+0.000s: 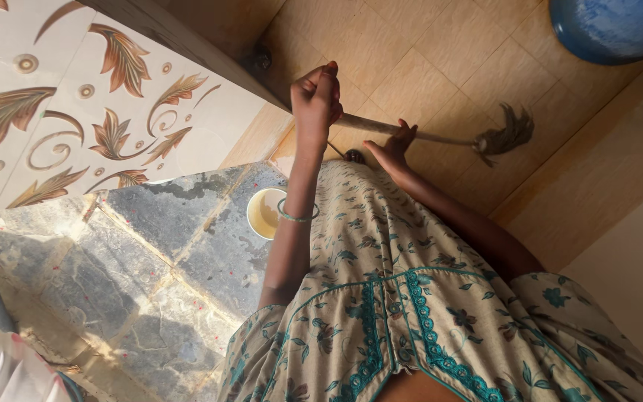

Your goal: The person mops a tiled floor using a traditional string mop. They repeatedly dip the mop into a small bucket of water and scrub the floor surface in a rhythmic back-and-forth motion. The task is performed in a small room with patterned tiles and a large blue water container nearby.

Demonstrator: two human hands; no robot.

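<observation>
My left hand (315,95), with a green bangle on its wrist, is closed around the near end of a thin wooden mop stick (440,137). My right hand (391,147) grips the same stick a little further along, its fingers loosely wrapped over it. The stick runs across to a dark, stringy mop head (507,132) that rests on the tan tiled floor (426,59). My floral dress with teal trim fills the lower part of the view.
A grey stone counter (165,260) lies to the left with a white cup (265,213) of pale liquid near its edge. Leaf-patterned wall tiles (76,112) rise behind it. A blue barrel (612,26) stands on the floor beyond the mop head.
</observation>
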